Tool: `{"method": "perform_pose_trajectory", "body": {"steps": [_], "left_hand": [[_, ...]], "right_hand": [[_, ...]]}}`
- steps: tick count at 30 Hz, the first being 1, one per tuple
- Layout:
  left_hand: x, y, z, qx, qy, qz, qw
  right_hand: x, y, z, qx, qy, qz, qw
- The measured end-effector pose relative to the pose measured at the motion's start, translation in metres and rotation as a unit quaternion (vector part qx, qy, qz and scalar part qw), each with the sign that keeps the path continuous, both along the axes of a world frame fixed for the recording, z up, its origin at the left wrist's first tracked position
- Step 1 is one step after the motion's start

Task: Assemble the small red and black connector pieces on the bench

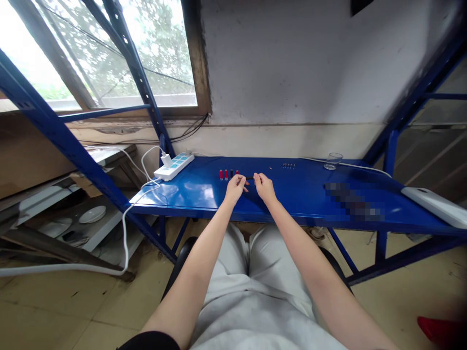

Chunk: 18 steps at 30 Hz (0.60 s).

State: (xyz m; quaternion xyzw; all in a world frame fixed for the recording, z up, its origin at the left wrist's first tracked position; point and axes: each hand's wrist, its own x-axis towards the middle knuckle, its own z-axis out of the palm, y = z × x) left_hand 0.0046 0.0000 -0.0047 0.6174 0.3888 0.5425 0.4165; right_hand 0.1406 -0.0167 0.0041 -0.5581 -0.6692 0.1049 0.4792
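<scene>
Pinching a small black stick [250, 178], left hand [235, 187] and right hand [263, 185], over the blue table [299, 194], little red pieces [226, 174] on it, power strip [174, 166] at its left end

thin black stick [250, 178], level, pinched both ends

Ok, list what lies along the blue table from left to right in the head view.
Power strip, left hand, small black piece, right hand, dark dots, glass, white device.
</scene>
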Motion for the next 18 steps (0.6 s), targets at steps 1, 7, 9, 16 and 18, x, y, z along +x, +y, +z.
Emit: {"method": "perform_pose_trajectory", "body": {"steps": [1, 7, 9, 16, 18], "left_hand": [[0.0001, 0.0002, -0.0002, 0.001, 0.001, 0.0, 1.0], [0.0011, 0.0006, 0.0008, -0.015, 0.0, 0.014, 1.0], [0.0014, 0.0004, 0.0016, -0.022, -0.001, 0.02, 1.0], [0.0016, 0.0008, 0.0013, -0.026, 0.014, 0.051, 0.998], [0.0015, -0.0001, 0.002, -0.029, 0.018, 0.053, 0.998]], "right_hand": [[-0.0001, -0.0002, 0.0001, -0.002, -0.002, 0.0, 1.0], [-0.0011, -0.0018, 0.0015, -0.007, -0.016, 0.005, 1.0], [-0.0014, -0.0018, 0.0016, -0.008, -0.018, 0.008, 1.0], [-0.0021, -0.0013, 0.0011, 0.002, -0.023, 0.015, 1.0], [-0.0025, -0.0023, 0.0018, -0.001, -0.023, 0.016, 1.0]]}}
